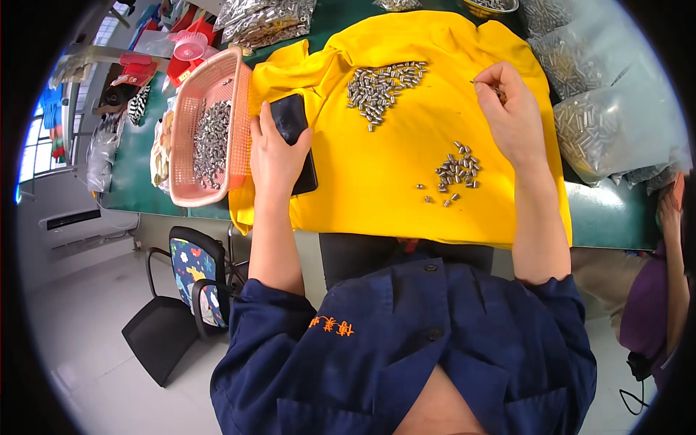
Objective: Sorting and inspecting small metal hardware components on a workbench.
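My left hand [277, 161] lies over a black phone [288, 116], fingers along one edge and thumb at the other. My right hand [513, 119] is raised above the yellow cloth [428, 145], thumb and forefinger pinched on a tiny metal piece at their tips. More small metal parts show partly inside its curled fingers. On the cloth lies a larger pile of short silver metal cylinders [380, 87], ahead between my hands. A smaller group of the same cylinders [458, 170] is spread nearer to me, left of my right forearm.
A pink plastic basket [239, 123] with many metal cylinders stands left of the phone. Clear bags of metal parts [580, 130] line the right side, and others [264, 22] lie at the back. A metal bowl [493, 9] sits far right. Another person's arm [674, 254] shows at right.
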Demonstrator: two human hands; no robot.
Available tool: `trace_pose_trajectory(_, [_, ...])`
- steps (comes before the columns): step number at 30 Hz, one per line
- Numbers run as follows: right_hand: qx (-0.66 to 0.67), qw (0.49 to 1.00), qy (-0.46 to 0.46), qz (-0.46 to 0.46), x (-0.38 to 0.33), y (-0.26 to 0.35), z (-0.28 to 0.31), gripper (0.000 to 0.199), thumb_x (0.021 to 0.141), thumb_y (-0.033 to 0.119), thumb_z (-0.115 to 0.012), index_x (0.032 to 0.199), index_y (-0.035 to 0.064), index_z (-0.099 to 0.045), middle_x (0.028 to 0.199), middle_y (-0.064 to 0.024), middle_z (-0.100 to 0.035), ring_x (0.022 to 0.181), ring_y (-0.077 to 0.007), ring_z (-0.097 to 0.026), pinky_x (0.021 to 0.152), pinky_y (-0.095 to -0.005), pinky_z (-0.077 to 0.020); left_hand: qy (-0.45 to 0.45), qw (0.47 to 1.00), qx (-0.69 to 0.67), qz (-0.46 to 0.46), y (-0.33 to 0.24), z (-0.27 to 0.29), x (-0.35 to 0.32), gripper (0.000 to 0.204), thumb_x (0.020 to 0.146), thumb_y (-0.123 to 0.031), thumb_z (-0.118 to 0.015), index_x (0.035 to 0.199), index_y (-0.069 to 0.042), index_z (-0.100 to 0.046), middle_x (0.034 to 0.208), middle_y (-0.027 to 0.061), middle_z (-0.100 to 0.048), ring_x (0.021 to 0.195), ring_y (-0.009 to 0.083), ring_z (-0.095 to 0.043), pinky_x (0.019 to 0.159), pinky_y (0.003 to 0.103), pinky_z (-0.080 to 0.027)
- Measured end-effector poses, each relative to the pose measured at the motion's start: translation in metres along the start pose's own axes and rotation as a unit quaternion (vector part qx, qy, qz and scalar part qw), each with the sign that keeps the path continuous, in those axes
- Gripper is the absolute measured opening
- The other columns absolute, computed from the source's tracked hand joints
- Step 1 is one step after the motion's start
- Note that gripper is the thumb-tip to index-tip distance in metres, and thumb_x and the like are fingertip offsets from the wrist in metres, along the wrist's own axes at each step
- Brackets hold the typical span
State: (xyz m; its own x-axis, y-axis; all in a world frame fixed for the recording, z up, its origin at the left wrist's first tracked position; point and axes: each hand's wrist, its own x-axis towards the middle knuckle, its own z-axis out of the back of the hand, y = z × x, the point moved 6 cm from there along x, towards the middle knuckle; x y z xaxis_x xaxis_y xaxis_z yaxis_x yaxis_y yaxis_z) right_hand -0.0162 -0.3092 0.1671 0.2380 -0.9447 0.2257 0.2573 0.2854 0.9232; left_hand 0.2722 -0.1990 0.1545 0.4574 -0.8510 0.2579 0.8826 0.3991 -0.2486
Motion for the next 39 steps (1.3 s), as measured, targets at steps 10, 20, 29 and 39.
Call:
trace_pose_trajectory(10, [0.035,0.999,-0.008,0.016,-0.001,0.003,0.000,0.007,0.078,0.007,-0.051,0.081,0.0016,-0.049,0.062,0.0013,-0.047,0.054,-0.0048,-0.039,0.049,-0.0200,-0.0341,-0.001,1.000,-0.012,-0.016,-0.001,-0.014,0.007,0.070,0.062,-0.018,-0.062,0.123,0.001,-0.033,0.115,0.0238,-0.039,0.097,0.0390,-0.047,0.082,0.041,-0.041])
trace_pose_trajectory(20, [0.045,0.999,0.005,0.024,-0.001,0.008,-0.004,0.007,0.078,0.007,-0.051,0.081,0.0019,-0.049,0.062,0.0011,-0.047,0.055,-0.0047,-0.040,0.050,-0.0199,-0.0346,-0.038,0.998,-0.022,-0.035,-0.002,-0.007,0.004,0.065,0.062,-0.018,-0.064,0.120,-0.002,-0.037,0.116,0.0228,-0.039,0.100,0.0378,-0.046,0.084,0.041,-0.040])
trace_pose_trajectory(29, [0.023,0.999,0.021,0.028,-0.002,0.001,-0.006,0.003,0.079,0.005,-0.050,0.081,0.0020,-0.049,0.065,0.0017,-0.046,0.057,-0.0037,-0.039,0.051,-0.0187,-0.0337,0.005,0.985,-0.104,-0.139,-0.065,-0.019,-0.028,0.022,0.066,-0.024,-0.066,0.073,-0.004,-0.060,0.067,0.0120,-0.057,0.060,0.0290,-0.056,0.057,0.035,-0.046])
trace_pose_trajectory(39, [0.050,0.998,0.036,0.003,0.001,-0.010,-0.013,0.002,0.080,0.003,-0.049,0.082,0.0023,-0.048,0.068,0.0041,-0.044,0.057,-0.0024,-0.036,0.050,-0.0171,-0.0312,0.024,0.983,-0.131,-0.126,-0.067,-0.029,-0.023,0.018,0.069,-0.021,-0.063,0.078,-0.006,-0.060,0.073,0.0099,-0.055,0.067,0.0280,-0.056,0.062,0.036,-0.045])
